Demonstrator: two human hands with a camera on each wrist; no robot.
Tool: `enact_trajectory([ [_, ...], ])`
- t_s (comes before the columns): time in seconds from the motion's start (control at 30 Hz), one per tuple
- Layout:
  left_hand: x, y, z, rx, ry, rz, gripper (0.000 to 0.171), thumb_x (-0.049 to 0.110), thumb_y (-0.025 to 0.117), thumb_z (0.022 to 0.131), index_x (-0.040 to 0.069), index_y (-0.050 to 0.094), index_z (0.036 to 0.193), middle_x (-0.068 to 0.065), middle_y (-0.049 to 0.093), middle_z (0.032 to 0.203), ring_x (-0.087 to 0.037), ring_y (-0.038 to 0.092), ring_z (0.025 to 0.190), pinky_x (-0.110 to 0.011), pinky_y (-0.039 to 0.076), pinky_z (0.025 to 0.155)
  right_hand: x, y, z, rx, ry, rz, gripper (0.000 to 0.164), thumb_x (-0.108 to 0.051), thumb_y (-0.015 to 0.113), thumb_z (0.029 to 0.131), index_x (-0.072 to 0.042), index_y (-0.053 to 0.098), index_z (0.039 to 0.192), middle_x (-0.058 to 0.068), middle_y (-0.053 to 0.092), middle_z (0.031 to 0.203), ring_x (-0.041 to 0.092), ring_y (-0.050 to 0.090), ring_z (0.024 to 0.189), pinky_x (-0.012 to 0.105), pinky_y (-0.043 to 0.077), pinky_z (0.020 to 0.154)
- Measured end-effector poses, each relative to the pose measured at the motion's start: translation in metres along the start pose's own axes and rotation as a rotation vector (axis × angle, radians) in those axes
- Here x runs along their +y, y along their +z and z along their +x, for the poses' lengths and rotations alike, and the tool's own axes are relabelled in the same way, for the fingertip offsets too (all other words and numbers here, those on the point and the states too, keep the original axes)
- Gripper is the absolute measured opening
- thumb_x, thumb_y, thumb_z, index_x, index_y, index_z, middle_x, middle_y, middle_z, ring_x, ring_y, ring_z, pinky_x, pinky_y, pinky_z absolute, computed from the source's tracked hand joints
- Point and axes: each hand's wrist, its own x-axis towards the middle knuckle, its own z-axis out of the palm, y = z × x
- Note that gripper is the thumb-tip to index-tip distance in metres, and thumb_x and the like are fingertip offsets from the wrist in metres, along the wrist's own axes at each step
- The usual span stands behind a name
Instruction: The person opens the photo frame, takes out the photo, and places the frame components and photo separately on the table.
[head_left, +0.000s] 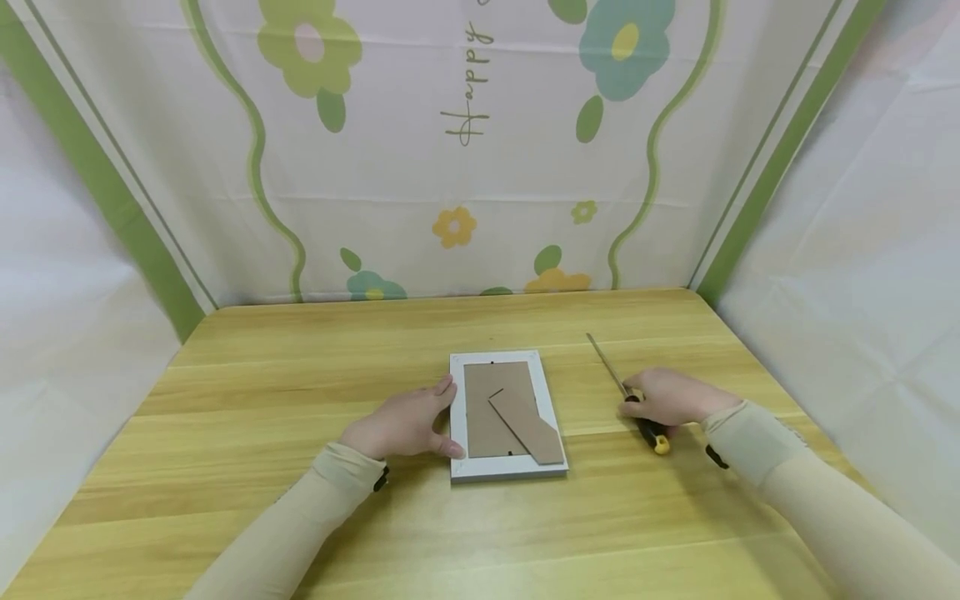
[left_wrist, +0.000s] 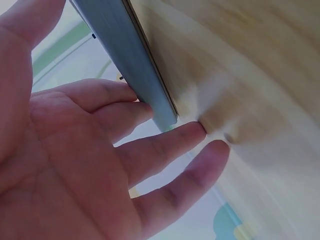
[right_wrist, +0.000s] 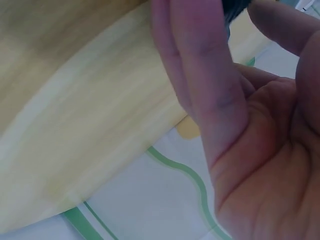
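Observation:
A white picture frame (head_left: 483, 425) lies face down on the wooden table, its brown backing and slanted stand leg (head_left: 529, 429) facing up. My left hand (head_left: 405, 423) rests against the frame's left side, thumb at the near left corner. In the left wrist view its fingers are loosely extended, two of them touching the frame's edge (left_wrist: 127, 55). To the right of the frame, my right hand (head_left: 667, 396) holds a screwdriver (head_left: 609, 367) by its black and yellow handle, the long shaft pointing away. Only a dark bit of the handle (right_wrist: 234, 9) shows in the right wrist view.
The wooden table (head_left: 300, 358) ends at the back against a white cloth (head_left: 390, 167) printed with flowers. Pale cloth sides (head_left: 67, 275) stand at the left and right of the table.

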Motion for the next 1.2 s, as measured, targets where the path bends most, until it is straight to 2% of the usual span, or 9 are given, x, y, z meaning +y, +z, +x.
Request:
enact_trajectory([
  [0.27, 0.000, 0.002, -0.006, -0.025, -0.025, -0.026, 0.102, 0.052, 0.074, 0.083, -0.004, 0.026, 0.154, -0.018, 0.018, 0.161, -0.031, 0.023, 0.146, -0.043, 0.023, 0.117, -0.006, -0.016, 0.006, -0.001, -0.004, -0.037, 0.067, -0.032, 0.054, 0.103, 0.017, 0.034, 0.143, 0.001, 0.052, 0.050, 0.011, 0.051, 0.040, 0.050, 0.047, 0.096],
  [0.37, 0.000, 0.003, -0.009, -0.026, -0.021, -0.053, 0.103, 0.054, 0.073, 0.084, -0.003, 0.024, 0.154, -0.018, 0.016, 0.162, -0.031, 0.019, 0.148, -0.044, 0.021, 0.118, -0.013, -0.023, 0.013, 0.048, -0.054, -0.086, 0.063, -0.030, 0.055, 0.103, 0.018, 0.039, 0.141, 0.017, 0.070, 0.081, 0.015, 0.061, 0.052, 0.055, 0.045, 0.098],
  [0.47, 0.001, 0.003, -0.013, -0.011, -0.023, -0.072, 0.105, 0.055, 0.073, 0.083, -0.004, 0.023, 0.154, -0.018, 0.018, 0.161, -0.031, 0.020, 0.148, -0.044, 0.021, 0.118, -0.021, -0.025, 0.023, 0.098, -0.103, -0.113, 0.059, -0.028, 0.056, 0.102, 0.016, 0.044, 0.139, 0.027, 0.068, 0.107, 0.020, 0.065, 0.066, 0.052, 0.049, 0.093],
  [0.63, 0.009, 0.005, -0.020, 0.052, -0.074, -0.119, 0.106, 0.053, 0.076, 0.081, -0.005, 0.025, 0.153, -0.021, 0.031, 0.156, -0.034, 0.031, 0.143, -0.046, 0.028, 0.115, -0.035, -0.024, 0.045, 0.133, -0.152, -0.077, 0.054, -0.027, 0.057, 0.102, 0.009, 0.047, 0.141, 0.009, 0.065, 0.077, 0.014, 0.054, 0.058, 0.040, 0.051, 0.074],
  [0.77, 0.020, 0.007, -0.029, 0.053, -0.126, -0.242, 0.115, 0.050, 0.080, 0.079, -0.005, 0.015, 0.156, -0.019, 0.063, 0.120, -0.028, 0.060, 0.104, -0.042, 0.050, 0.090, -0.050, -0.023, 0.064, 0.127, -0.167, 0.023, 0.053, -0.026, 0.055, 0.103, 0.004, 0.044, 0.145, 0.005, 0.064, 0.074, 0.012, 0.057, 0.056, 0.033, 0.051, 0.063],
  [0.87, 0.026, 0.012, -0.035, 0.026, -0.150, -0.340, 0.123, 0.046, 0.084, 0.076, -0.005, 0.006, 0.156, -0.007, 0.062, 0.085, -0.019, 0.055, 0.070, -0.036, 0.048, 0.064, -0.062, -0.020, 0.079, 0.108, -0.157, 0.095, 0.054, -0.026, 0.054, 0.103, 0.001, 0.040, 0.148, 0.011, 0.066, 0.076, 0.018, 0.060, 0.056, 0.033, 0.053, 0.060],
  [1.03, 0.031, 0.025, -0.038, 0.019, -0.170, -0.356, 0.127, 0.040, 0.088, 0.072, -0.010, 0.005, 0.154, -0.003, 0.058, 0.073, -0.015, 0.051, 0.060, -0.032, 0.046, 0.054, -0.077, -0.015, 0.101, 0.127, -0.113, 0.018, 0.054, -0.036, 0.052, 0.103, -0.004, 0.046, 0.146, 0.018, 0.068, 0.115, 0.035, 0.065, 0.103, 0.050, 0.049, 0.093],
  [1.13, 0.033, 0.032, -0.036, 0.052, -0.177, -0.330, 0.125, 0.040, 0.088, 0.071, -0.013, 0.010, 0.153, -0.009, 0.065, 0.086, -0.016, 0.055, 0.067, -0.035, 0.050, 0.062, -0.081, -0.012, 0.113, 0.141, -0.089, -0.017, 0.050, -0.039, 0.052, 0.103, -0.005, 0.055, 0.140, 0.016, 0.056, 0.139, 0.038, 0.048, 0.131, 0.057, 0.035, 0.108],
  [1.2, 0.033, 0.034, -0.034, 0.075, -0.172, -0.317, 0.121, 0.040, 0.088, 0.072, -0.013, 0.015, 0.152, -0.015, 0.067, 0.097, -0.018, 0.056, 0.074, -0.038, 0.051, 0.070, -0.080, -0.010, 0.119, 0.136, -0.083, -0.004, 0.046, -0.038, 0.052, 0.103, -0.006, 0.060, 0.134, 0.015, 0.058, 0.137, 0.037, 0.049, 0.130, 0.055, 0.036, 0.108],
])
